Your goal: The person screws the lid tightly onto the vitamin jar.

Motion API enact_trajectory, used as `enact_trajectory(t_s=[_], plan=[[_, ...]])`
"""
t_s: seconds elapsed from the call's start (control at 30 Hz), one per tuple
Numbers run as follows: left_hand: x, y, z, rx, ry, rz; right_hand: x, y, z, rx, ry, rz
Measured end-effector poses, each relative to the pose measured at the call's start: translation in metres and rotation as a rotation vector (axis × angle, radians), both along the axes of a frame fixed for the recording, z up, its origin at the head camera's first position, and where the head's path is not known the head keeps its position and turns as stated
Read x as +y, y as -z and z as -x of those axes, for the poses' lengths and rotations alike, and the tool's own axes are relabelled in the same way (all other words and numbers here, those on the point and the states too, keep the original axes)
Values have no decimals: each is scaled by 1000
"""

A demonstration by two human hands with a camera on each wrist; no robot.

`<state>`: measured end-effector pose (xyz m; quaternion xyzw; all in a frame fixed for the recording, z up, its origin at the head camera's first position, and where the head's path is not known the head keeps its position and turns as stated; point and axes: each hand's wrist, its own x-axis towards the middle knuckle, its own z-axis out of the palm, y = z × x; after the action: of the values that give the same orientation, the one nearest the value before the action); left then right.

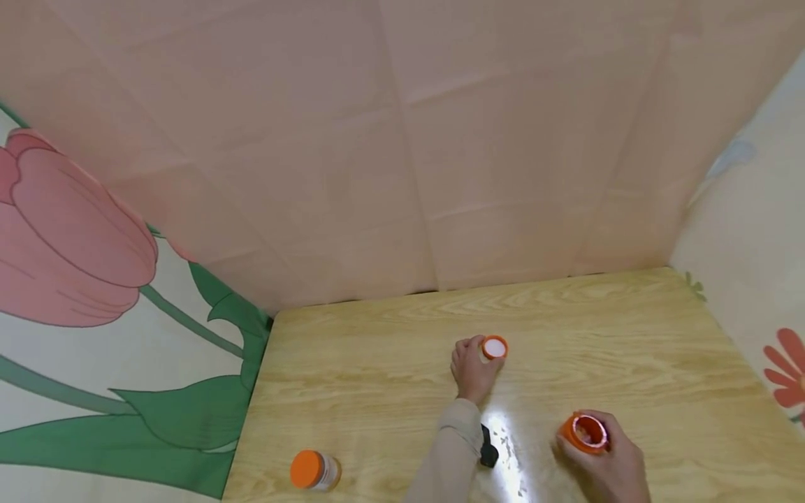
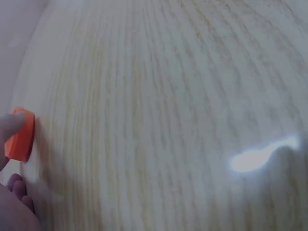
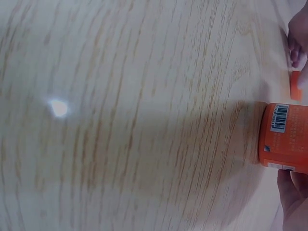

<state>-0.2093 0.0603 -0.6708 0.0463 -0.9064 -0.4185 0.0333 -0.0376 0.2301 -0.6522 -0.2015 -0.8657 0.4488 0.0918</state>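
My left hand (image 1: pixel 476 368) pinches an orange screw cap (image 1: pixel 495 347) between thumb and fingers, its white inside facing up, low over the far middle of the table. The cap (image 2: pixel 21 134) also shows edge-on at the left of the left wrist view. Nearer and to the right, my right hand (image 1: pixel 613 454) grips an orange jar (image 1: pixel 586 433) around its side. The jar is uncapped with its mouth upward; what lies inside is too small to tell. A barcode label on the jar (image 3: pixel 288 139) shows in the right wrist view.
A second jar (image 1: pixel 328 473), white-labelled with an orange lid (image 1: pixel 306 469), stands at the table's front left. Behind the wood-grain table (image 1: pixel 365 363) hangs a plain pinkish cloth (image 1: pixel 352 175). Flower-printed cloths border the left and right sides.
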Motion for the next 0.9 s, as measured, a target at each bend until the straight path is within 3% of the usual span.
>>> enact_trajectory(t_s=[0.17,0.47,0.9], plan=[[-8,4,-2,52,25,-43,0,2,1,34,14,9],[-17,5,-11,-34,106,-161,1,3,0,56,20,22],[-33,3,-22,-2,163,-212,-10,6,-2,120,46,66]])
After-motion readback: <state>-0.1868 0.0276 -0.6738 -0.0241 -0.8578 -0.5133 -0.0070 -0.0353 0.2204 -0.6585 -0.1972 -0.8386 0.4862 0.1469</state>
